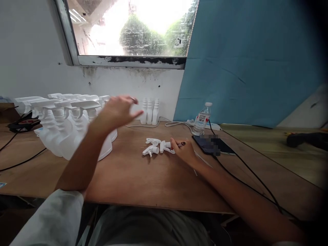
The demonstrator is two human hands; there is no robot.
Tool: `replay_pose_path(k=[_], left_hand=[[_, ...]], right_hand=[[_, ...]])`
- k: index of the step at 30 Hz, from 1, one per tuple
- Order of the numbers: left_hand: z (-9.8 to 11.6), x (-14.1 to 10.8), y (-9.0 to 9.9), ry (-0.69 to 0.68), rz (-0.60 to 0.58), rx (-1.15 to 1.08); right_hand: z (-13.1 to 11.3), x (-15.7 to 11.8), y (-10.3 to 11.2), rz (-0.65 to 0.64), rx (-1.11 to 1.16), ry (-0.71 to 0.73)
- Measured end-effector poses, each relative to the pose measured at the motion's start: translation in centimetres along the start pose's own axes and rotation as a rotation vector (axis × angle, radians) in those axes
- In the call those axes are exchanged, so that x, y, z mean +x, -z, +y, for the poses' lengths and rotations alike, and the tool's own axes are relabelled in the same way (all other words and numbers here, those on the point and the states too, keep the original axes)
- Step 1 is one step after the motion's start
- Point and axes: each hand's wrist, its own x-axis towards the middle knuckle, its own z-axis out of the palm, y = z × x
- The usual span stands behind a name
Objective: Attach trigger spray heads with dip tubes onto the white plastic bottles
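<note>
My left hand [119, 112] is raised over the table, just right of a cluster of white spray bottles [60, 130], with thumb and fingers apart and nothing between them. On the right, my right hand [185, 150] has its fingers closed round a dark pen [181, 144] and is beside a white spray head [165, 146]. Two more white spray heads [151, 150] [153, 141] lie to the left of that one on the wooden table [138, 181].
Three white bottles without spray heads [149, 112] stand against the wall. A clear water bottle [202, 119] is at the back right, near a phone [205, 145] and black cables [246, 164]. A black object [23, 124] lies at the far left.
</note>
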Motion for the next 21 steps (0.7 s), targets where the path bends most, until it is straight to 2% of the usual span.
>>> replay_pose_path(k=[2, 4, 6, 8, 10, 12, 14, 16, 18, 19, 21], left_hand=[[-2.7, -1.4, 4.0, 0.179, 0.107, 0.100], [-5.2, -2.8, 5.9, 0.380, 0.232, 0.251], [-7.3, -3.4, 6.1, 0.510, 0.216, 0.293], [-8.8, -3.3, 5.5, 0.542, 0.111, 0.215], [-9.9, -2.8, 4.8, 0.473, 0.074, 0.126], [-10.6, -2.4, 4.4, 0.294, 0.122, 0.048], [-10.7, -2.3, 4.2, 0.086, 0.169, -0.055], [-9.8, -2.4, 4.5, -0.069, 0.144, -0.138], [-8.1, -2.5, 4.9, -0.154, 0.135, -0.146], [-7.1, -2.5, 5.1, -0.197, 0.153, -0.138], [-4.9, -2.5, 5.5, -0.304, 0.212, -0.142]], right_hand=[[-0.1, -0.1, -0.1, 0.009, 0.007, -0.003], [-0.1, -0.2, -0.2, 0.018, 0.018, -0.004], [-0.3, -0.4, 0.0, 0.046, 0.053, -0.008], [-0.7, -0.5, 0.5, 0.100, 0.111, 0.004], [-1.5, -0.2, 1.3, 0.176, 0.177, 0.019], [-2.8, 0.7, 2.2, 0.245, 0.250, 0.012], [-4.5, 2.1, 3.2, 0.258, 0.341, 0.000], [-6.7, 3.9, 4.3, 0.151, 0.375, 0.090], [-9.0, 5.7, 5.4, 0.104, 0.398, 0.210], [-10.0, 6.4, 5.9, 0.088, 0.457, 0.251], [-11.9, 7.5, 6.8, -0.043, 0.549, 0.284]])
